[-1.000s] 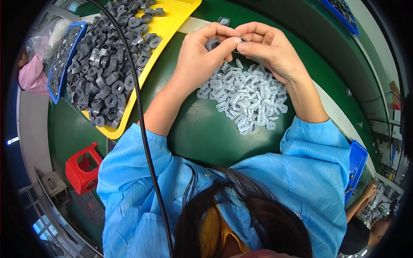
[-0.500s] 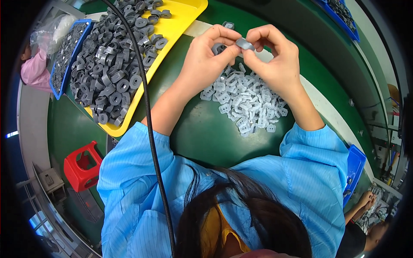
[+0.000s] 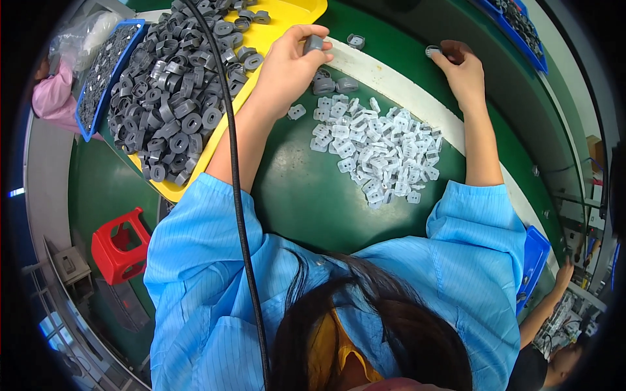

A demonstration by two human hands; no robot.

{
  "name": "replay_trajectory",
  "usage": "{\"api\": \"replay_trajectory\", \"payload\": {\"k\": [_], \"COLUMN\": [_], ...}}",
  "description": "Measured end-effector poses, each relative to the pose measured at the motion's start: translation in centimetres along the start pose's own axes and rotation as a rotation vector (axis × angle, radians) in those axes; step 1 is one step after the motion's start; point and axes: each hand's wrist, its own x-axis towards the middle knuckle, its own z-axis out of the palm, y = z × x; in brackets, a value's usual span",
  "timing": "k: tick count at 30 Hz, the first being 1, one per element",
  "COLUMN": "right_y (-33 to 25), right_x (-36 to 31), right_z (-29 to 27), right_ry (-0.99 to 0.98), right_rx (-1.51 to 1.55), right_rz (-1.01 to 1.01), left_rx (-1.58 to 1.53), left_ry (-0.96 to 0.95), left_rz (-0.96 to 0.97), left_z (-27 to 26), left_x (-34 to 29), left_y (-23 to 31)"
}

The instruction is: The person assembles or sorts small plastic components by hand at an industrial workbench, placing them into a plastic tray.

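My left hand pinches a grey oval plastic piece between thumb and fingers, beside the yellow tray. Far to the right, my right hand grips a small grey oval housing with a pale insert at its fingertips, over the green strip beyond the white band. Another grey housing with a pale insert lies on that strip between the hands. Below my left hand, a few loose grey pieces rest on the green surface. A pile of translucent white plastic inserts is spread in front of me.
Many grey oval pieces fill the yellow tray. A blue tray of small grey parts stands left of it. A black cable hangs across the view. Other people are at both sides; a red stool stands lower left.
My hands were together over the white pile, fingers on a grey piece. Now they are apart: the right has moved far right with a grey housing, the left toward the yellow tray.
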Motion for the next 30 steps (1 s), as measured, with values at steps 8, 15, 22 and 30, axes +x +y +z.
{"api": "replay_trajectory", "payload": {"k": [8, 15, 22, 30], "right_y": [-5.2, -4.1, -5.4, -7.0], "right_x": [-0.2, 0.7, -0.8, -5.6], "right_z": [6.8, 7.0, 3.6, 2.0], "right_ry": [-0.214, -0.125, -0.073, -0.611], "right_rx": [0.017, -0.237, -0.096, 0.002], "right_rz": [-0.46, -0.266, -0.284, -0.197], "left_rx": [-0.113, 0.174, 0.024, 0.058], "left_ry": [-0.042, -0.015, 0.003, -0.089], "left_rz": [-0.05, 0.02, 0.019, 0.07], "left_z": [0.3, 0.3, 0.4, 1.6], "left_x": [-0.3, 0.0, -0.1, -0.8], "left_y": [-0.3, -1.1, -0.9, -0.9]}}
